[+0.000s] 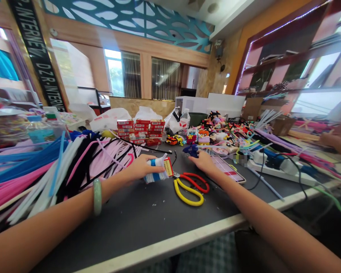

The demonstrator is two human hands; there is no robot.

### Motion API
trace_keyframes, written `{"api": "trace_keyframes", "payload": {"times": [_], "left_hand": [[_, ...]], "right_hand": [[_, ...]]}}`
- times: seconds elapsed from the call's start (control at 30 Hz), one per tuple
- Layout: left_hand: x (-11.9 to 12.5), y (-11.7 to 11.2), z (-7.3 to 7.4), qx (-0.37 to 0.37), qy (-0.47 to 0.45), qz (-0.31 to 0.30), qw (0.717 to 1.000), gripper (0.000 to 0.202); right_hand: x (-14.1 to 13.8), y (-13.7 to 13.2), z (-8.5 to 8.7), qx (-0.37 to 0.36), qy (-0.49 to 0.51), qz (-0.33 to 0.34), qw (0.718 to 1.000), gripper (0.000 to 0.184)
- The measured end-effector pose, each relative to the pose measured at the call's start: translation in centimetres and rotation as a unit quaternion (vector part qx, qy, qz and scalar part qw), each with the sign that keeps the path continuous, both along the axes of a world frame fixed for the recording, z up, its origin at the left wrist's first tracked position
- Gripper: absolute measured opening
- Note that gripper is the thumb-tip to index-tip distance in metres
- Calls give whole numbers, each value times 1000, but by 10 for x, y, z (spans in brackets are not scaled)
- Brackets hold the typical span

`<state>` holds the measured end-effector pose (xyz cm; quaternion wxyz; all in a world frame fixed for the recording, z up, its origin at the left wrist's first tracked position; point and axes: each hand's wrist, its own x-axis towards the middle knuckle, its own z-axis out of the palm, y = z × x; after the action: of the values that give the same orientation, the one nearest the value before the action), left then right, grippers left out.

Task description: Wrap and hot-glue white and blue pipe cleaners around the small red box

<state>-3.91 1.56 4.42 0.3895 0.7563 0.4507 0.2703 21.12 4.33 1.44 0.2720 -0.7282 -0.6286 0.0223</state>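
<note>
Presently, the left hand (140,167) is holding a blue-and-white bundle (157,176) just above or on the table (125,231); I cannot tell which. Its grip is clamping on the bundle, the thumb lying along the upper side. At the right end of this bundle, a red and yellow box end (168,167) is showing. The right hand (203,161) is reaching over the table to a small dark blue object (191,150). Its fingertips are lying at the object, but I cannot tell whether this grip is closing on it or only touching.

Between the two arms, a hand tool (184,200) is lying, with one red handle and one yellow handle. Beside the right forearm, a phone (229,169) is resting flat. On the left side, many fuzzy stems (74,163) are spreading in blue, pink, white and black. Farther back, red boxes (142,127) are standing in stacks, and small colourful dolls (213,132) are crowding to their right.
</note>
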Motion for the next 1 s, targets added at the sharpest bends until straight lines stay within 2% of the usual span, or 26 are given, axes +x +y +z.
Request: {"api": "trace_keyframes", "payload": {"times": [0.13, 0.27, 0.37, 0.43, 0.5, 0.6, 0.67, 0.77, 0.9, 1.0], "left_hand": [[0, -3, 2, 10, 14, 12, 1000, 47], [2, -2, 1, 61, 60, -19, 996, 47], [6, -2, -2, 101, 98, -35, 989, 47], [9, -4, -3, 124, 111, -42, 985, 46], [11, -8, -3, 136, 114, -48, 983, 45], [13, -14, -1, 137, 120, -52, 982, 42], [13, -18, 0, 130, 127, -57, 982, 41], [14, -22, 2, 128, 133, -66, 981, 39], [14, -24, 4, 131, 149, -60, 978, 39], [15, -24, 4, 140, 160, -69, 975, 40]], "right_hand": [[5, -37, 12, -12, -69, -5, 998, 28], [3, -84, 23, -26, -123, 21, 992, 17], [-12, -111, 36, -21, -122, 77, 989, 29], [-27, -120, 45, 45, -58, 153, 985, 26], [-42, -122, 52, 82, -15, 200, 976, 27], [-58, -118, 56, 90, 12, 234, 968, 31], [-64, -114, 55, 86, 8, 249, 964, 23], [-65, -111, 55, 74, -18, 265, 961, 9], [-61, -109, 58, 52, -60, 277, 957, 10], [-59, -107, 58, 62, -92, 298, 948, 13]]}}
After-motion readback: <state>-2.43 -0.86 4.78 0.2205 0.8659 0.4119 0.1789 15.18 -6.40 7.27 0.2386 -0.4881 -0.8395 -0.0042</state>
